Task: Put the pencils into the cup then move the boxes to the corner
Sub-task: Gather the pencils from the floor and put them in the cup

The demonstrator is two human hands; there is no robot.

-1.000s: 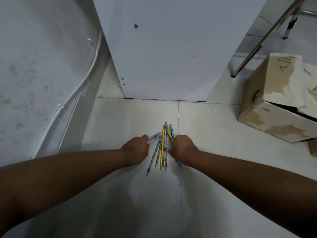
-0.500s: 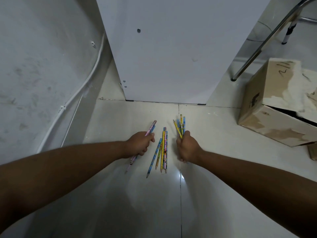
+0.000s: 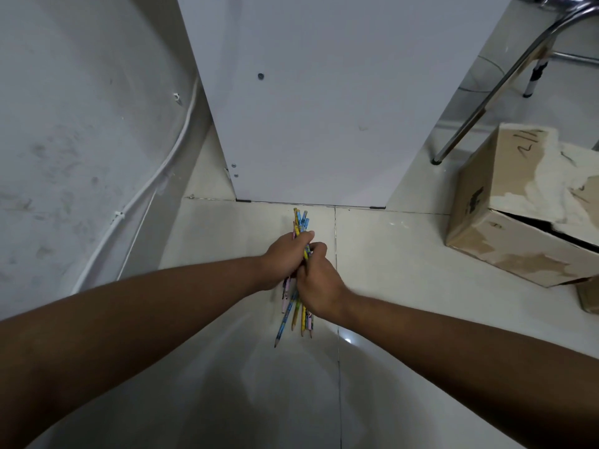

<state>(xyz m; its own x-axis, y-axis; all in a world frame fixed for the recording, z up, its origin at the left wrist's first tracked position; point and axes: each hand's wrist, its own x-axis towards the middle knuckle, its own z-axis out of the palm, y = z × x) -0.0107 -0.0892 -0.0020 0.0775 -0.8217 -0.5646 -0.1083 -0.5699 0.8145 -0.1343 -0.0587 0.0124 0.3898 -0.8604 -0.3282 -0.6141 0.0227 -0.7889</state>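
Several colourful pencils (image 3: 301, 222) form one bundle above the white tiled floor, their ends sticking out above and below my hands. My left hand (image 3: 285, 259) is closed around the bundle from the left. My right hand (image 3: 319, 281) grips it from the right, touching the left hand. Pencil tips (image 3: 293, 315) point down toward me; whether any still rest on the floor is unclear. A worn cardboard box (image 3: 518, 209) with peeling white patches stands on the floor at the right. No cup is in view.
A white cabinet panel (image 3: 317, 102) stands straight ahead. A grey wall with a white cable (image 3: 152, 176) runs along the left. A metal chair leg (image 3: 479, 102) slants behind the box. Another cardboard edge (image 3: 588, 294) shows at the far right.
Both hands, each holding some pencils apart from one another, have come together over the pencils on the floor. The pencils are now gathered into one bundle between them.
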